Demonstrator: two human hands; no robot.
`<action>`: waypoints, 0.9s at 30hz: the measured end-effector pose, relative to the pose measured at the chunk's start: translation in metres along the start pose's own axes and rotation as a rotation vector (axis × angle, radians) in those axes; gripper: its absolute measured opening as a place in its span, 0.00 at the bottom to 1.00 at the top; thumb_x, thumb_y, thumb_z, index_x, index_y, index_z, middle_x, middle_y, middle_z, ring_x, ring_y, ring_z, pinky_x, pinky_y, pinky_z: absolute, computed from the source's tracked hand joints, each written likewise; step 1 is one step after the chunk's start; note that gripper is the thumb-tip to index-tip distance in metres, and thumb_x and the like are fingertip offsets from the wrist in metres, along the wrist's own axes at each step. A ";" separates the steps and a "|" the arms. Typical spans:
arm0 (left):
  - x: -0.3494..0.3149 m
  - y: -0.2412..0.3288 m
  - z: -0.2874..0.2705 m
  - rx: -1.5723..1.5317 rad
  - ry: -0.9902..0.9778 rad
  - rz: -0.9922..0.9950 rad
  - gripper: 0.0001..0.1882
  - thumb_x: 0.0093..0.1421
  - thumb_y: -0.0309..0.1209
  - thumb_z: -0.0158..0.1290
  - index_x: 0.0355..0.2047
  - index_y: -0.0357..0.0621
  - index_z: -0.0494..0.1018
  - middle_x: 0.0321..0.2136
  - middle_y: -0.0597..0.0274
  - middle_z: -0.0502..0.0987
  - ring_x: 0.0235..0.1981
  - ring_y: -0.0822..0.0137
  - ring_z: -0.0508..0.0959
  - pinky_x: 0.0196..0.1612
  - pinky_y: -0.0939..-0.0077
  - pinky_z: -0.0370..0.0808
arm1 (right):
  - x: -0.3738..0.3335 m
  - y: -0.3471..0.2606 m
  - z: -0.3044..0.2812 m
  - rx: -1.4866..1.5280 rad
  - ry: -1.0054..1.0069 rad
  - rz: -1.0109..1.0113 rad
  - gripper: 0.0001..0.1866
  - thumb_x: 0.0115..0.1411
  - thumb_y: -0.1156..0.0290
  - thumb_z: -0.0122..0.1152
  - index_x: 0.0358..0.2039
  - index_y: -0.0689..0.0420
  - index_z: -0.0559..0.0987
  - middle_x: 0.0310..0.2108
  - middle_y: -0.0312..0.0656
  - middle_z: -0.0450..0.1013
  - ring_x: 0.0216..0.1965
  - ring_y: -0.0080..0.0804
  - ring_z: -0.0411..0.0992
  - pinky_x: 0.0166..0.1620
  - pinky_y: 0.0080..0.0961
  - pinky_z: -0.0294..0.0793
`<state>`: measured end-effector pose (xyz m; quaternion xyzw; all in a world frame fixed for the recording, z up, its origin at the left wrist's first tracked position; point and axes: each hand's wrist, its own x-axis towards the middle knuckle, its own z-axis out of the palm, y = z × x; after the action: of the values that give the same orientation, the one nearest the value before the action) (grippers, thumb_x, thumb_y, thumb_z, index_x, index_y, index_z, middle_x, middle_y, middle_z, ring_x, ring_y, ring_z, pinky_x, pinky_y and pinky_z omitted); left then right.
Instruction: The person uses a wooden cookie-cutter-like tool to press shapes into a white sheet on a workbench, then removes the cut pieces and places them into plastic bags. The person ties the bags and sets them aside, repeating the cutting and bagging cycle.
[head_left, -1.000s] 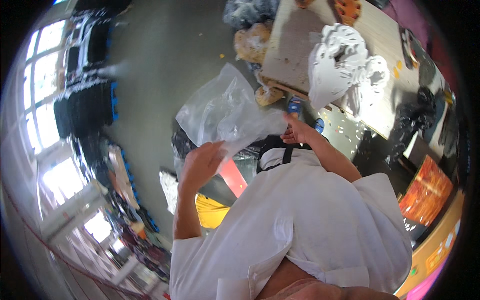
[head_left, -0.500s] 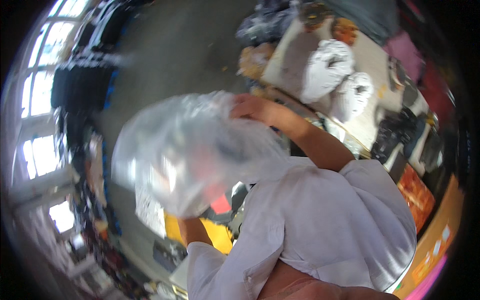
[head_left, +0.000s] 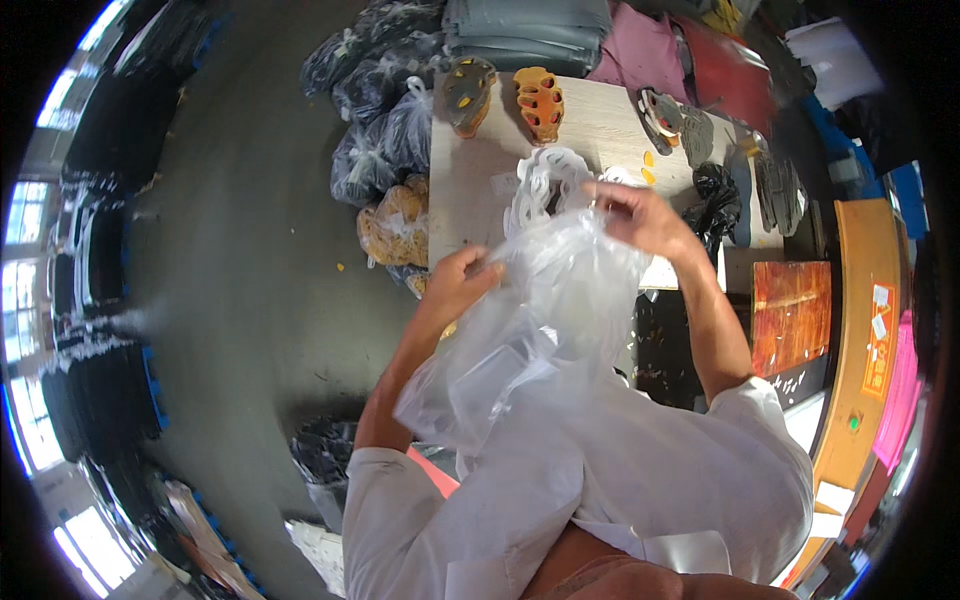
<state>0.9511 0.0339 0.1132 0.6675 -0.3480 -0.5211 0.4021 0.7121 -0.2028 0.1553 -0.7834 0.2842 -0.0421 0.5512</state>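
Observation:
A large clear plastic bag (head_left: 540, 320) hangs in front of my chest, crumpled and drooping toward the lower left. My right hand (head_left: 645, 220) pinches its gathered upper edge. At the bag's upper left side, my left hand (head_left: 462, 285) has its fingers closed on the plastic. Glare and my white shirt behind the film leave it unclear whether anything is inside. Just beyond the bag, a stack of white pieces with cut-out holes (head_left: 548, 178) lies on the pale table (head_left: 465, 215), partly hidden by the bag and my right hand.
Orange cut-out pieces (head_left: 540, 105) and a dark-and-orange one (head_left: 468, 95) lie on the table's far side. Tied bags (head_left: 385, 130) are heaped on the floor to its left. Folded grey sheets (head_left: 528, 40) are stacked behind. An orange machine panel (head_left: 862, 340) stands at right.
My view has turned toward the table. The bag has swung from the left to in front of my chest, and my left hand has come up from below it to its upper edge.

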 end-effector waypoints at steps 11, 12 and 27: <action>0.202 0.039 -0.052 -0.152 -0.323 -0.058 0.26 0.64 0.50 0.59 0.47 0.36 0.78 0.36 0.62 0.83 0.31 0.67 0.82 0.36 0.69 0.78 | 0.182 0.074 -0.050 0.087 0.212 0.166 0.42 0.54 0.72 0.68 0.68 0.66 0.64 0.56 0.56 0.76 0.57 0.39 0.74 0.58 0.31 0.74; 0.208 0.032 -0.050 -0.131 -0.305 -0.039 0.26 0.64 0.50 0.58 0.47 0.36 0.78 0.36 0.61 0.83 0.32 0.67 0.82 0.36 0.68 0.78 | 0.174 0.081 -0.049 0.087 0.349 0.236 0.43 0.54 0.70 0.69 0.68 0.67 0.64 0.56 0.55 0.76 0.56 0.41 0.75 0.57 0.32 0.74; 0.228 -0.011 -0.038 -0.192 -0.156 -0.068 0.24 0.66 0.46 0.54 0.48 0.35 0.76 0.39 0.58 0.82 0.35 0.63 0.82 0.38 0.66 0.79 | 0.050 0.125 0.056 0.180 0.881 0.463 0.11 0.63 0.67 0.60 0.35 0.62 0.82 0.26 0.45 0.78 0.25 0.37 0.76 0.32 0.32 0.75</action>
<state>1.0374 -0.1559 0.0139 0.5949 -0.3039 -0.6158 0.4177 0.7256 -0.2096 0.0105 -0.5571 0.6511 -0.2696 0.4393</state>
